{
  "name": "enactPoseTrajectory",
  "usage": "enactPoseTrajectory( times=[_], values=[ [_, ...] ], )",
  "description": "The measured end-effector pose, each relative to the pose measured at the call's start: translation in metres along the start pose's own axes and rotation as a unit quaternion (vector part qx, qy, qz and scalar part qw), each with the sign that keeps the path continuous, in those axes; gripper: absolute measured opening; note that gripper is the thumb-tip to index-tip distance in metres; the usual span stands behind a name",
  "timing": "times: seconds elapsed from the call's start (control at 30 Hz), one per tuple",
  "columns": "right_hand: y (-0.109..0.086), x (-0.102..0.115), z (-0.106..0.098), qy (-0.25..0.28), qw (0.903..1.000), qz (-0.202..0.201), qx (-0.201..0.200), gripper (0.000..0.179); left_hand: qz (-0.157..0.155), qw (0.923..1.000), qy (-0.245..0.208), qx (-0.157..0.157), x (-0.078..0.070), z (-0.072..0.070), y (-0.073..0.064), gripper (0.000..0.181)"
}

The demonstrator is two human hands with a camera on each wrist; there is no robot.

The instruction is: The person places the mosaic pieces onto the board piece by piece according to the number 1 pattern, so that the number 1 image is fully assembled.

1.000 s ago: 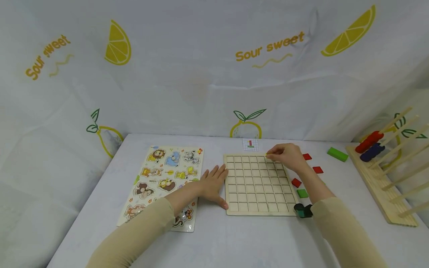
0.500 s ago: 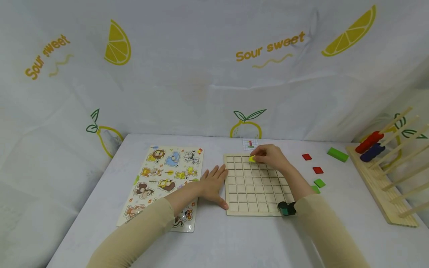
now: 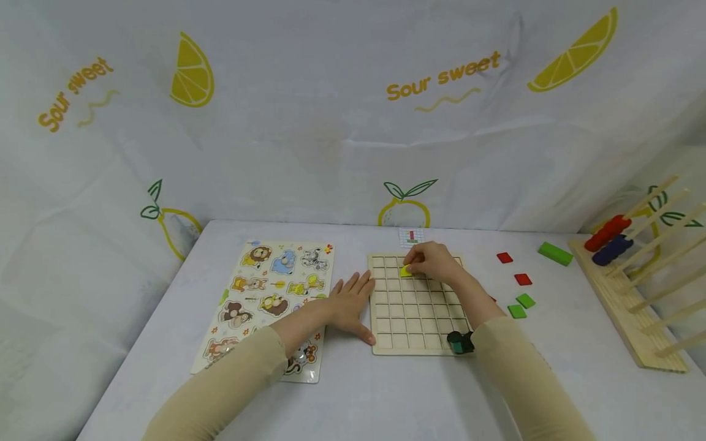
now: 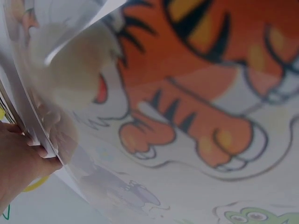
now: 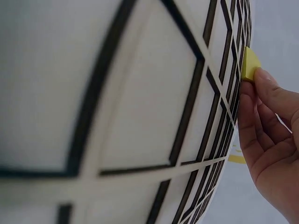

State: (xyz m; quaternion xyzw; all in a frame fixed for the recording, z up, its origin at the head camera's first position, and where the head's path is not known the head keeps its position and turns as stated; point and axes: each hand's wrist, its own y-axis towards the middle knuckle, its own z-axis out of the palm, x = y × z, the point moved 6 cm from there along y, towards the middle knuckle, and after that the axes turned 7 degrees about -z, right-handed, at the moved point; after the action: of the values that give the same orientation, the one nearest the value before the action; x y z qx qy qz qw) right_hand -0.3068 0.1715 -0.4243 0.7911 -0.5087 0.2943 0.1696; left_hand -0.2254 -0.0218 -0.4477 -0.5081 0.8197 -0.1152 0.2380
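Between thumb and fingers my right hand point(image 3: 434, 262) pinches a small yellow square tile point(image 3: 406, 271). The tile is at the second row of cells of a wooden grid board point(image 3: 410, 314), left of the middle. In the right wrist view the yellow tile point(image 5: 250, 64) stands tilted against the grid, held at one corner. My left hand point(image 3: 351, 306) lies flat with spread fingers, its fingertips and thumb at the board's left edge. Under the left forearm is an animal picture puzzle board point(image 3: 231, 288); its tiger piece point(image 4: 187, 93) fills much of the left wrist view.
Behind the grid board lies a small pattern card point(image 3: 411, 237). To the right are red tiles point(image 3: 523, 280), green tiles point(image 3: 526, 301) and a green block point(image 3: 555, 253). A wooden rack with upright pegs point(image 3: 629, 306) and red and blue beads point(image 3: 608, 234) stands at the far right.
My right hand has carried the yellow tile leftward from the board's far right part, then slightly nearer, to the second row. The left hand has stayed in place.
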Motion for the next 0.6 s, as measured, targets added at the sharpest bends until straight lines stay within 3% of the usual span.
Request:
enactPoseTrajectory(
  times=[0.6],
  values=[
    [-0.0012, 0.0027, 0.0018, -0.009, 0.9999, -0.004, 0.006, 0.011, -0.001, 1.0, 0.001, 0.003, -0.0013, -0.0007, -0.0005, 0.128]
  ],
)
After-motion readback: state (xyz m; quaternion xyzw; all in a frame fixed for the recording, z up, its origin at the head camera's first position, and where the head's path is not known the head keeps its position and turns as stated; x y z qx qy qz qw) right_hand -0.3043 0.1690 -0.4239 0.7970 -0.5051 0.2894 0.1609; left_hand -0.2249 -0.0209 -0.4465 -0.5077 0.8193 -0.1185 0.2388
